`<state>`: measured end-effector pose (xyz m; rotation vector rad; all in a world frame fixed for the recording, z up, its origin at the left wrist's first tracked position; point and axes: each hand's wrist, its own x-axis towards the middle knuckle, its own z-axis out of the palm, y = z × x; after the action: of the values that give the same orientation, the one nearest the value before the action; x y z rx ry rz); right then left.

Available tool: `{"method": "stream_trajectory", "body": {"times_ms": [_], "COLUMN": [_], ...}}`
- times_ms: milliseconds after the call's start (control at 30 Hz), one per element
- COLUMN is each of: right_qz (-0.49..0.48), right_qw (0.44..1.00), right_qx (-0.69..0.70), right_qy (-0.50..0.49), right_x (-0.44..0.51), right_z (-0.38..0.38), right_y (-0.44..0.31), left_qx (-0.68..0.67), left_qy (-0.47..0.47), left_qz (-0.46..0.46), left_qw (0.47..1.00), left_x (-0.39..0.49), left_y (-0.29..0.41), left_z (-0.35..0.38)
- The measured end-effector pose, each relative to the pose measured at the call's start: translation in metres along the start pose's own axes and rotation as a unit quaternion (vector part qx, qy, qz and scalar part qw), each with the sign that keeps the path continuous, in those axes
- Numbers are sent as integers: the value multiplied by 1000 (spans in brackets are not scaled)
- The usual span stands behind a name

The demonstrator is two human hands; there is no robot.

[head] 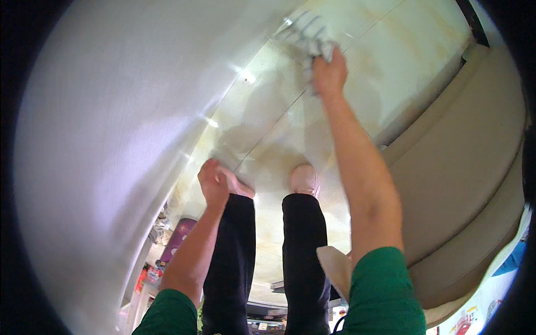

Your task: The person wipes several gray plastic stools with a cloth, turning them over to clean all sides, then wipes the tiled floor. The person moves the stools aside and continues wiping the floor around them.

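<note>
My right hand [331, 75] reaches far forward, low over the glossy cream tile floor [268, 100], and grips a bunched cloth [307, 35] with dark stripes on white. Part of the cloth spreads ahead of the fingers, blurred by motion; another bit hangs beside the wrist. My left hand [212, 184] hangs above my left foot, its fingers loosely curled, and I see nothing in it. Both feet stand on the tiles; a pale pink slipper [305, 180] shows on the right one.
A tall white panel or wall [104, 125] rises close on the left. Along the right runs a brown-grey sofa [452, 167]. Behind my left arm lie a purple patterned item [179, 238] and assorted small things. A dark post [473, 23] stands at the upper right.
</note>
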<state>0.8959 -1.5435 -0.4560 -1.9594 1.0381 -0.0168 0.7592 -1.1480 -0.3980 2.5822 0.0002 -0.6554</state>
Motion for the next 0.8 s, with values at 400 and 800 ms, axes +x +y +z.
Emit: {"method": "stream_trajectory", "body": {"times_ms": [400,800], "right_qz": [-223,-314], "right_qw": [932,901], "right_qx": [-283,-66], "right_qy": [-51,-292], "right_x": [-122,-355], "right_z": [144,164], "right_y": [5,67], "left_qx": [58,-64], "left_qy": [-93,-27], "left_qz": [-116,-189], "left_qw": [987,980], "left_x": [-20,-162], "left_y": [-93,-223], "left_z": [66,59]}}
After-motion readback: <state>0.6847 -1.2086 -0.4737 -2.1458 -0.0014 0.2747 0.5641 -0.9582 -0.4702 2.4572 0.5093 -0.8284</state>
